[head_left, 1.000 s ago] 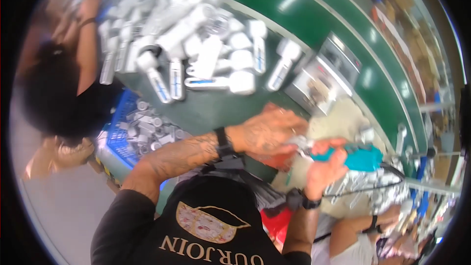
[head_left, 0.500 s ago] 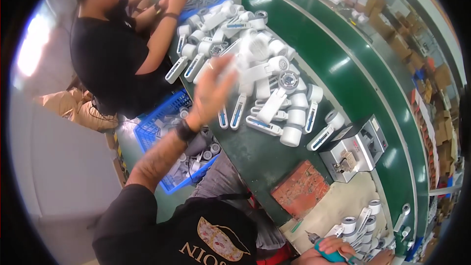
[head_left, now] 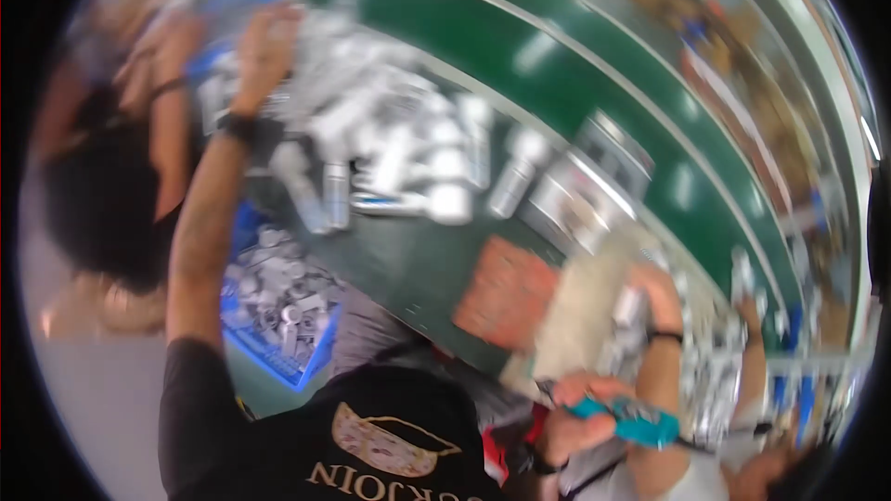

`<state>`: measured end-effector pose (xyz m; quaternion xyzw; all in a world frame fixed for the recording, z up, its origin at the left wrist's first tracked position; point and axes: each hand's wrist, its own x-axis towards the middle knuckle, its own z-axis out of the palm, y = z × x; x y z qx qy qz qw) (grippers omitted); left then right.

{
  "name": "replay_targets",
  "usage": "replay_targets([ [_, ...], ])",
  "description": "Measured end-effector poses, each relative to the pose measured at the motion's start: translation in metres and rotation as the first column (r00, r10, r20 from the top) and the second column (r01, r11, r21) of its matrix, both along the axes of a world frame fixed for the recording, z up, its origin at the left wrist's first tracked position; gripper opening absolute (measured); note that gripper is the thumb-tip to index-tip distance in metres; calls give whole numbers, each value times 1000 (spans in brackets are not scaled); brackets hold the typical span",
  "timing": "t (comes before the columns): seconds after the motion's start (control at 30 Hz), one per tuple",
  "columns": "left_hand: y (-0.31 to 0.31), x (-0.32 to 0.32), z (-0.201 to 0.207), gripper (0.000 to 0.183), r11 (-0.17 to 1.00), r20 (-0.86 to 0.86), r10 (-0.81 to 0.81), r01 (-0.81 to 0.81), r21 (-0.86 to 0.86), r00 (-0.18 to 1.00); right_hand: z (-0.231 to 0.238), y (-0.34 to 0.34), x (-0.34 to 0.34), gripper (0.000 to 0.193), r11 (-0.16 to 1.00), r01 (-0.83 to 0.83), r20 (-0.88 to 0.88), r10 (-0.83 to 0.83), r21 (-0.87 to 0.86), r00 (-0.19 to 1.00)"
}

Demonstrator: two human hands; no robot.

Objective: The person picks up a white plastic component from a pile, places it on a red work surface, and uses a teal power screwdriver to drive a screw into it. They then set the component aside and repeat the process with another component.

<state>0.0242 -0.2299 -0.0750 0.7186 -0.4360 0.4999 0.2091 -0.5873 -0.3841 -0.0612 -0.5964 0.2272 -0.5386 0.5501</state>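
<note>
My left hand (head_left: pixel 267 51) reaches over the far left of a heap of white plastic housings (head_left: pixel 408 139), each with a round barrel and a slim handle. Motion smears its fingers, so whether it grips one cannot be told. At the lower right my right hand (head_left: pixel 580 417) is wrapped round a teal electric screwdriver (head_left: pixel 640 424), whose narrow tip points left. The screwdriver is held near the front of my body, below the reddish slab (head_left: pixel 506 292) on the bench.
A silver metal device (head_left: pixel 580 199) stands by the green conveyor (head_left: pixel 483 28). At right, a co-worker's hand (head_left: pixel 657 297) holds a small white part. Another person (head_left: pixel 111 176) works at left. A blue basket (head_left: pixel 278 366) of parts sits beside the bench.
The view has swung and blurred. My left hand has gone from above the middle of the heap to its far left. The right hand and screwdriver show more fully, and a co-worker's arms appear at right.
</note>
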Motion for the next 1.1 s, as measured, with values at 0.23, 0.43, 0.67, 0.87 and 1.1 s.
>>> replay_targets([
  [0.23,-149,-326,45,18,599,-842,-521,762,-245,139,5,-3,-15,65,996,-18,5,17,83,1000],
  [0.43,-271,-464,-21,45,438,-803,-509,896,68,310,4,4,-23,64,969,-154,88,139,196,986],
  [0.67,-333,-484,-77,66,534,-913,-274,837,117,303,-2,8,-41,65,961,-148,79,133,232,988],
  [0.87,-272,-462,-25,34,521,-876,-437,851,-61,205,-12,-13,-42,69,997,55,-101,-48,62,994],
  [1.1,-174,-399,-12,24,497,-921,-375,861,-104,105,5,-41,-13,69,991,27,-42,-21,134,999],
])
